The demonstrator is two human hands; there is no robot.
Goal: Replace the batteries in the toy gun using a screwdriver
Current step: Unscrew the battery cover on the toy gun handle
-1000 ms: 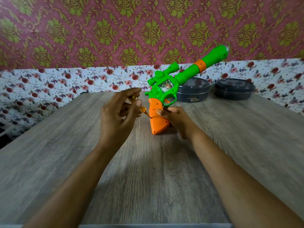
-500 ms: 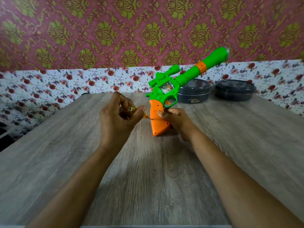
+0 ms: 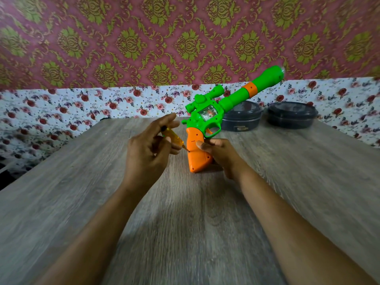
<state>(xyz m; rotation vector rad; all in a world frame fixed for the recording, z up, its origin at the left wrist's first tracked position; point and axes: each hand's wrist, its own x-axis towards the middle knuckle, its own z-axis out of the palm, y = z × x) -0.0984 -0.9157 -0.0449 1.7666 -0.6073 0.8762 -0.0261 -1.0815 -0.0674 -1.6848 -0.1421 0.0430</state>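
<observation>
The gun (image 3: 207,118) stands on the butt of its orange handle (image 3: 196,159) on the surface (image 3: 287,182), barrel slanting up to the right. The right hand (image 3: 221,153) wraps the handle from behind, its grip closed round it, thumb lying on the near face. The left hand (image 3: 148,153) pinches a yellow screwdriver (image 3: 173,137), grip closed on it but forefinger stretched out. The tip is set against the handle's left edge, and the screw itself is hidden.

The gun balances on a small foot, so a sideways push from the screwdriver could pivot or topple it. A tip that slips could score the plastic or jab the thumb just beside it. A freed screw could drop and roll off.

Against half a second ago, gun and tip sit much where they were, but the left fingers have uncurled, baring more of the screwdriver. Two dark tubs (image 3: 242,120) sit behind the gun.
</observation>
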